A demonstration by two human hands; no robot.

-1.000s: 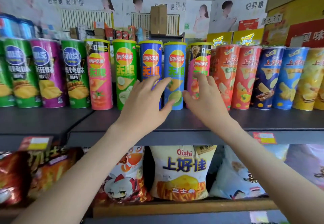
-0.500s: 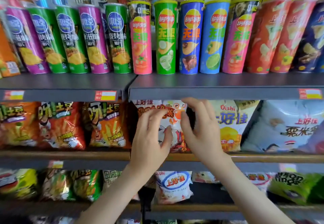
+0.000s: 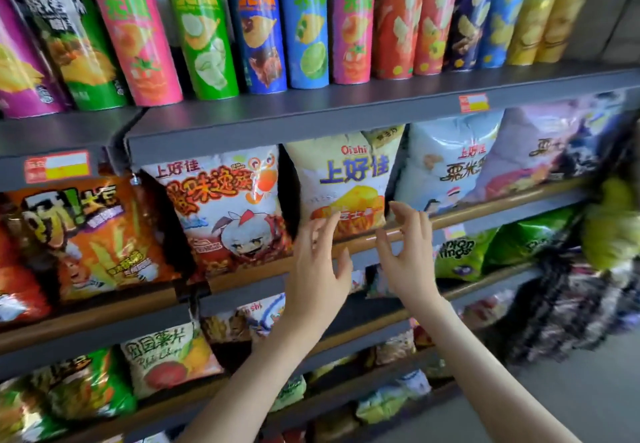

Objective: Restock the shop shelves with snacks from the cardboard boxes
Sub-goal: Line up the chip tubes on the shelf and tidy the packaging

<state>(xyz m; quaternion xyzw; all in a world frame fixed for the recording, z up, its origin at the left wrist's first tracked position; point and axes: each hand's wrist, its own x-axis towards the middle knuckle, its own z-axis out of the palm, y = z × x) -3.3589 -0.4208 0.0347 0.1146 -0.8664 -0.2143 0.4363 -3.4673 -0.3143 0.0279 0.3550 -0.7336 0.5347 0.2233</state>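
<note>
Shelf (image 3: pixel 512 215): bags (image 3: pixel 225 207) upright against rail (image 3: pixel 502 205), faces out to sell. Left hand (image 3: pixel 318 269) and right hand (image 3: pixel 408 262) empty, fingers spread, flanking Oishi bag (image 3: pixel 343 179), likely to straighten.

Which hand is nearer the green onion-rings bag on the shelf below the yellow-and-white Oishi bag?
Right. The right hand hovers just left of the green onion-rings bag, with its fingers spread and holding nothing. The left hand is farther left, beyond the right hand.

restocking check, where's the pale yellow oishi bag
Head view, centre: the pale yellow Oishi bag stands between a white crab-print bag and a light blue bag.
</note>
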